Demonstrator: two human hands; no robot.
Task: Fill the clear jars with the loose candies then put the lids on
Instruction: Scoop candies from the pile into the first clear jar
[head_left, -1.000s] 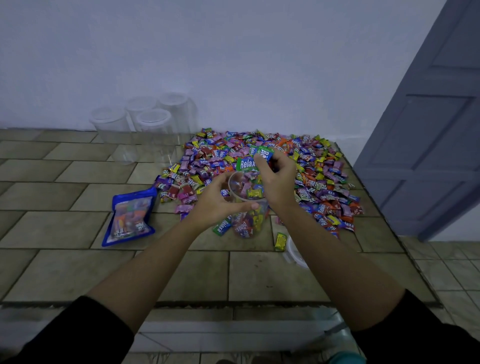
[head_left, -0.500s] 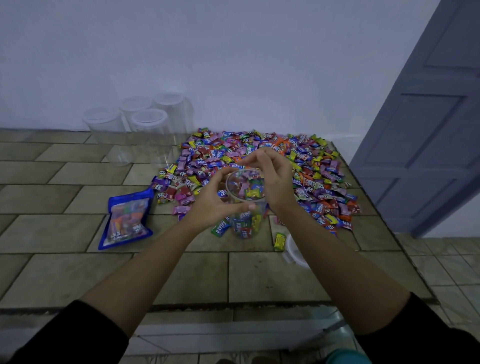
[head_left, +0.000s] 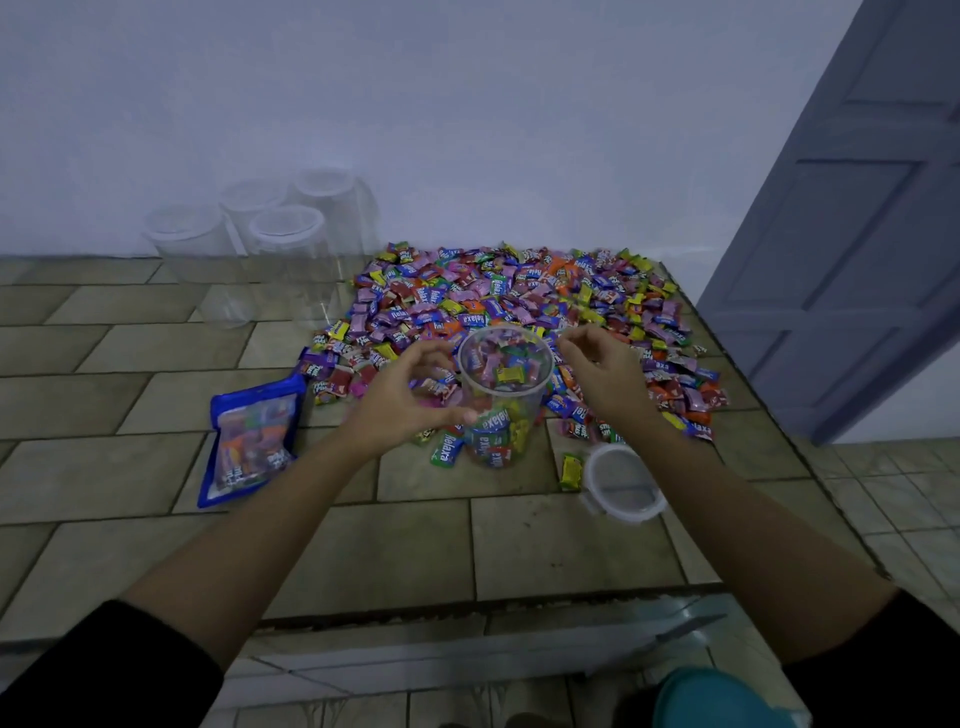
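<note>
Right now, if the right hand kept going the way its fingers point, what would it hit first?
Probably the rim of the open clear jar: the right hand points its curled fingers left at it from close by. Depth is unclear, so it might pass just above.

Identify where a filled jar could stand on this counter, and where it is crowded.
Free: near tiles of the counter, in front of the blue bag and lid; also the left tiles between that bag and the empty jars. Crowded: the candy pile behind and right of the open jar.
</note>
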